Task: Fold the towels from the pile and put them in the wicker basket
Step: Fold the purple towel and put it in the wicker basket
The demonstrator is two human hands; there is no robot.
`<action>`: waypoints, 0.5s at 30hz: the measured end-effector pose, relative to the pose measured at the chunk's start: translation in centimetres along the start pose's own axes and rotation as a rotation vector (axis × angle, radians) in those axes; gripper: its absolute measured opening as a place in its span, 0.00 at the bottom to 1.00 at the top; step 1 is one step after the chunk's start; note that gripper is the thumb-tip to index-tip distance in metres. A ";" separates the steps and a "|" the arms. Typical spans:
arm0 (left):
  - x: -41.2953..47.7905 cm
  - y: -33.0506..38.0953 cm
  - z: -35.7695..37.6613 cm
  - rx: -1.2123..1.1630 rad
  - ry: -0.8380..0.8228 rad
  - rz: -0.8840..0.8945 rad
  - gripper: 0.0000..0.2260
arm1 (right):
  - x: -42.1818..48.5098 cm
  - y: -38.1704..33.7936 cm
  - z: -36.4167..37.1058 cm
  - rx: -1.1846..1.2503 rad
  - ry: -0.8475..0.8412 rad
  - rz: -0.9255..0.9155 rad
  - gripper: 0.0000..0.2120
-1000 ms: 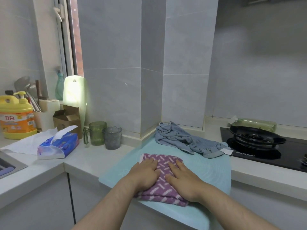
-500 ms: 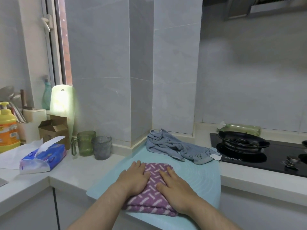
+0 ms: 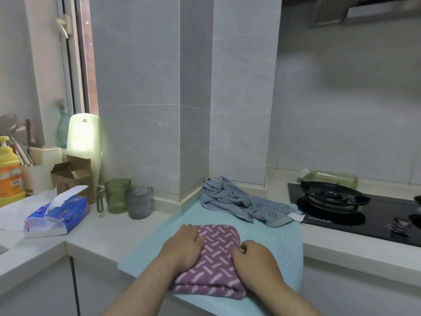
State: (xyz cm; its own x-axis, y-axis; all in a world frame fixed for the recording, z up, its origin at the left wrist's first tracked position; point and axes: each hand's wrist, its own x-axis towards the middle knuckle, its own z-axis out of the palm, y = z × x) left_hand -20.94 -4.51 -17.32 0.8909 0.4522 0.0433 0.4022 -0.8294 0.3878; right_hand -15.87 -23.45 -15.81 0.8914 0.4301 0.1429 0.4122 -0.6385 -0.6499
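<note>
Head view: a folded purple terry towel with pink dashes (image 3: pixel 219 245) lies on a pale turquoise mat (image 3: pixel 275 238) at the front of the white bench (image 3: pixel 109 236), and the left hand (image 3: pixel 184 246) rests flat on its left half, fingers straight. The right hand (image 3: pixel 256 258) sits at the towel's right edge with fingers bent; whether they pinch the cloth cannot be told. A crumpled grey-blue towel (image 3: pixel 237 200) lies on the mat's far side.
</note>
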 end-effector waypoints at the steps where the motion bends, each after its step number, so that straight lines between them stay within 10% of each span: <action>1: -0.1 0.0 0.0 -0.025 0.010 0.000 0.26 | 0.3 -0.1 -0.4 0.110 -0.042 0.067 0.11; 5: -1.3 -0.2 -0.3 -0.313 0.115 -0.066 0.23 | 0.8 -1.5 -2.1 0.639 -0.362 0.411 0.06; 15: -4.6 -0.2 -1.5 -0.822 0.409 -0.148 0.22 | -0.8 -5.0 -1.8 0.238 -0.263 0.114 0.17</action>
State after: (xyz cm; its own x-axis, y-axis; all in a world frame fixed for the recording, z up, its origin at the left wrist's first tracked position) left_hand -25.42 -5.87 -16.22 0.6359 0.7450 0.2015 0.0907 -0.3313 0.9391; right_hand -18.28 -21.74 -11.37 0.8373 0.5340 -0.1174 0.2302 -0.5390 -0.8103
